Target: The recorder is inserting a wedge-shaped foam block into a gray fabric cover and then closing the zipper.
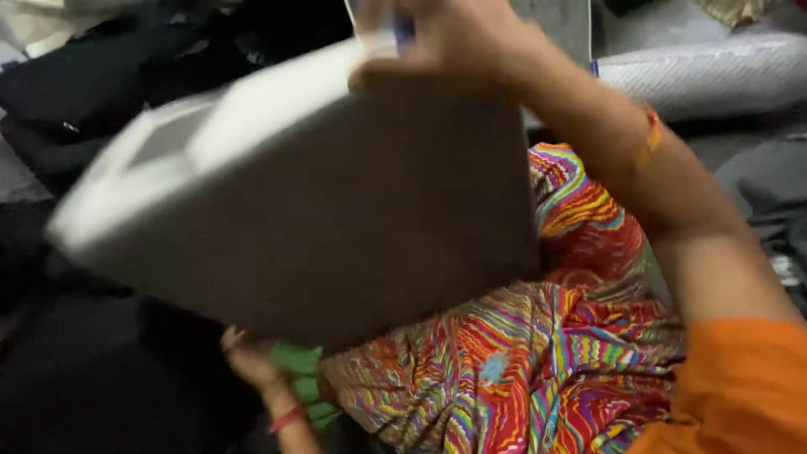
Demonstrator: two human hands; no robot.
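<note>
My right hand (445, 42) grips the top edge of a large flat grey and white box (319, 202), which is tilted and blurred in the middle of the view. My left hand (248, 361) is low under the box, mostly hidden by it, and touches a green thing (303, 374) next to its fingers. Whether it holds the box from below cannot be seen. A bright multicoloured striped cloth (538, 361) lies under and to the right of the box.
Dark clothes and bags (101, 76) are piled at the upper left. A white padded roll (706, 71) lies at the upper right, with grey fabric (769, 189) beside it. The lower left is dark.
</note>
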